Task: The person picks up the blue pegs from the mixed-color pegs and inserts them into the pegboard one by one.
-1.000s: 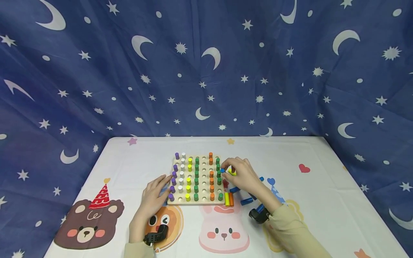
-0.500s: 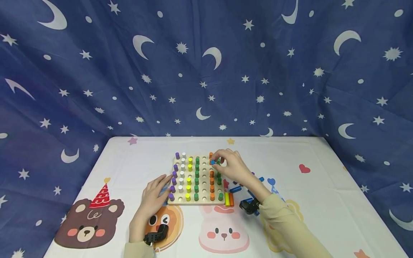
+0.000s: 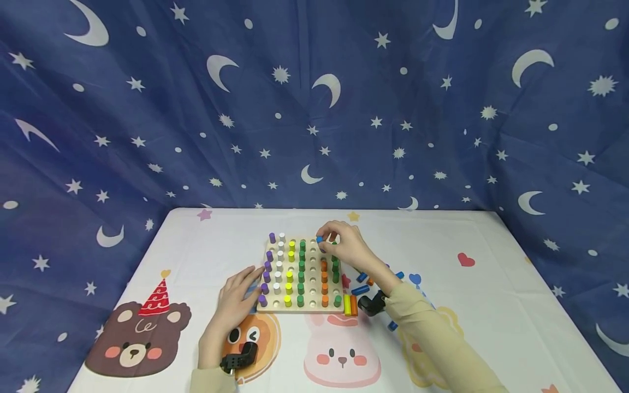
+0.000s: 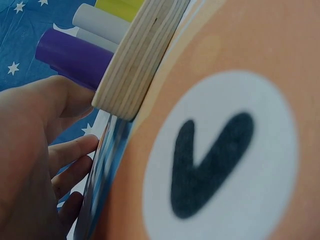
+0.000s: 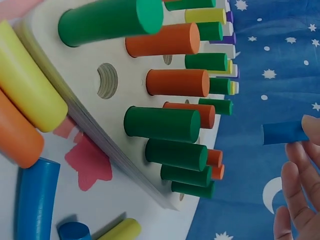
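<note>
The right hand [image 3: 346, 244] pinches a blue peg [image 5: 281, 134], likely light, stiff, best held high; the left hand's [image 3: 238, 297] relaxed fingers flank the wooden pegboard [image 4: 137, 60]

A blue peg [image 5: 282, 133] is held upright above the wooden pegboard [image 3: 307, 285].

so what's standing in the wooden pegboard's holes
Purple, white, yellow, green and orange pegs stand upright in the pegboard; some holes are open. In the head view, the right grip hides part of its far right corner.
</note>
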Available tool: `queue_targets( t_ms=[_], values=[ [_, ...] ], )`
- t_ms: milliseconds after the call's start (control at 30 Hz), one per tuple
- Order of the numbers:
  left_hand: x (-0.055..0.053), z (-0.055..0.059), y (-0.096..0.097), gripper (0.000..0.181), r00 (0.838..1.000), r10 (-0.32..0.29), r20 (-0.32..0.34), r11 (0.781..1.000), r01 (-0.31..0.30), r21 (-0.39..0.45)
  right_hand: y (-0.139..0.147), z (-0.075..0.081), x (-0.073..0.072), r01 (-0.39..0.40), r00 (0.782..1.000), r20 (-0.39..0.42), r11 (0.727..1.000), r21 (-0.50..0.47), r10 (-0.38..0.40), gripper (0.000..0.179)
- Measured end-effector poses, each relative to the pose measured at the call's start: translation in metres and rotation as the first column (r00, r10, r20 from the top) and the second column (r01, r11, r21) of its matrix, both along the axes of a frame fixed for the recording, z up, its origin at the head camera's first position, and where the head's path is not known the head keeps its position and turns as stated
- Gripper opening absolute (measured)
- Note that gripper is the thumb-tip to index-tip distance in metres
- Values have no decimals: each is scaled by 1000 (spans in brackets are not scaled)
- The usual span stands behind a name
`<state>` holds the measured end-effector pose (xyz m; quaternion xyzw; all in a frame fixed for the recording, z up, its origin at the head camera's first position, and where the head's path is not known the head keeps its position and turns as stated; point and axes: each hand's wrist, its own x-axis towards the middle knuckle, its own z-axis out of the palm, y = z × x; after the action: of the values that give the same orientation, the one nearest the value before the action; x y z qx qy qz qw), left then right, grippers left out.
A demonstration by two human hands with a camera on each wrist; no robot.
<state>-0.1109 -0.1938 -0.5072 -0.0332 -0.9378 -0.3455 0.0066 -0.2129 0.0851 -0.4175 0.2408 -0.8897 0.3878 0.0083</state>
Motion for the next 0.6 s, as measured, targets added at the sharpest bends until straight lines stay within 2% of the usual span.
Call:
queue_targets(
  t_ms=[167,333,600],
  values=[
    [2,0,0,48,1000,6,1,1000,-6,5,-5,-5,-9,21,998,56,1000,-15,-20,13],
    [1,1,0,48,1000,9,5,1000,-9,6,-9,-10,-20,18,994,113,997,-71,-10,13],
    [0,2,1,48,1000,9,-1,1000,-9,-2,-16,-11,-35,16,990,140,998,-68,-7,14]
  ],
)
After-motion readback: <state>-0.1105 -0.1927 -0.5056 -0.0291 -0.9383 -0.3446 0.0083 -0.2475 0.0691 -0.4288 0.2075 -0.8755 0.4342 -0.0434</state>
